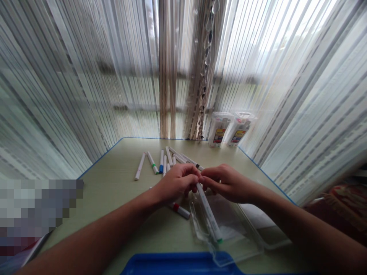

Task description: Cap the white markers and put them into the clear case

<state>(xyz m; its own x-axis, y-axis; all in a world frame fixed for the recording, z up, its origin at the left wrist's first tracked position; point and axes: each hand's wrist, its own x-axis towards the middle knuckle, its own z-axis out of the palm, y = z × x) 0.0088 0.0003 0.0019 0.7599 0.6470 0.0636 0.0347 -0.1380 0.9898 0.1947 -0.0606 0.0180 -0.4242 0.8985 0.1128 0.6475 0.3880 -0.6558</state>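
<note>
A white marker with a green end (208,212) slants over an open clear plastic case (241,242). At the marker's upper end, my left hand (180,181) is closed around it with thumb and fingers. My right hand (225,181) meets it there, its fingers pressed together at the same end. The fingers hide that upper tip. Beneath my left hand, a marker with a red band (180,211) lies partly covered on the table. Beyond the hands lie several more white markers, among them one with a green band (153,163) and one with a blue end (161,162).
Two clear cases of markers, a left one (219,130) and a right one (239,130), stand at the table's back right. A blue tray-like edge (183,263) runs along the front of the pale green table (100,202). String curtains (137,76) hang behind.
</note>
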